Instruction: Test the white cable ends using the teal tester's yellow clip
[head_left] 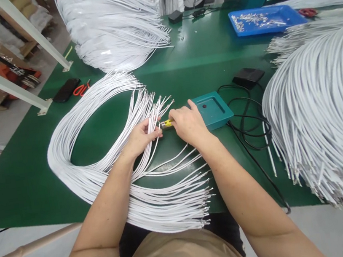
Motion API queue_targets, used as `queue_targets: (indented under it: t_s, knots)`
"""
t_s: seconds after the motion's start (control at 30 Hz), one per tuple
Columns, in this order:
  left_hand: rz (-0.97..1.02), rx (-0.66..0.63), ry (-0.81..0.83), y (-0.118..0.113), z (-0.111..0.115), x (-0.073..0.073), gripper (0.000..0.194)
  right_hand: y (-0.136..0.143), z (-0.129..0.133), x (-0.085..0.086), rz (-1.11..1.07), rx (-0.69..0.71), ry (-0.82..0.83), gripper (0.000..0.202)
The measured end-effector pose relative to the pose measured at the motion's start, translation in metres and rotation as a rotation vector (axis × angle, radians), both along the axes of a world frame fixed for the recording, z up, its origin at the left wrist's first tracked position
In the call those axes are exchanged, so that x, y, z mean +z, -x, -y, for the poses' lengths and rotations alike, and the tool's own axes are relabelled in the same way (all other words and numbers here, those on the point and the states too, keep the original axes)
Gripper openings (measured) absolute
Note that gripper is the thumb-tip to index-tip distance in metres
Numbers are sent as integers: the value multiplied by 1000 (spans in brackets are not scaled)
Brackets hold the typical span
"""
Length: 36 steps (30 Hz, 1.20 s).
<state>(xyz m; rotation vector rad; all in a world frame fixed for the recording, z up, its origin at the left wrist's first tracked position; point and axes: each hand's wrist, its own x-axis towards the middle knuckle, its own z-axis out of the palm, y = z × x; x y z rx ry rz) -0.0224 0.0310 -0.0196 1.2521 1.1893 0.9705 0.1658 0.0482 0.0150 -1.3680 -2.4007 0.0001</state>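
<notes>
My left hand [142, 137] is closed around several white cables [152, 123] near their ends, in front of me on the green table. A small yellow tool with a metal tip [166, 123] sticks out of my right hand [189, 126], whose fingers are closed on it. The tip is close to a cable end at my left fingertips; whether they touch I cannot tell. The looped bundle of white cables [65, 143] lies under and left of my left hand, with a fan of loose ends [172, 205] below my wrists. Just beyond my right hand sits a teal box with a recessed top [215, 108].
Large white cable bundles stand at the back [112, 22] and at the right [318, 108]. A black box [249, 77] and black cords [247, 124] lie beside the teal box. Orange scissors [81, 89], a phone [66, 90] and a blue tray [266, 19] are farther off. A person sits opposite.
</notes>
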Motion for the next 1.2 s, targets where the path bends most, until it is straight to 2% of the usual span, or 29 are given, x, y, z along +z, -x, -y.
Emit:
queue_targets:
  t_s: [0.17, 0.4, 0.63, 0.8, 0.9, 1.0, 1.1, 1.2]
  knots:
    - [-16, 20, 22, -3, 0, 2, 52, -5, -4, 1, 55, 51, 38, 24]
    - [-44, 67, 87, -10, 0, 5, 56, -3, -7, 0, 69, 14, 16, 27]
    - [-130, 84, 70, -10, -2, -3, 50, -3, -11, -6, 72, -14, -2, 25]
    - [-164, 79, 50, -10, -3, -6, 47, -6, -8, -3, 51, -8, -15, 22]
    - [-175, 74, 63, -11, -2, -3, 47, -13, -7, -3, -14, -167, -107, 20]
    - [-161, 73, 88, -11, -1, -1, 51, -22, -9, -7, -24, -377, -138, 35]
    - [-132, 70, 99, -7, -1, 0, 54, -27, -12, -12, -12, -406, -125, 41]
    - [-71, 70, 90, -1, -1, 1, 55, -25, -11, -9, -68, -357, -159, 33]
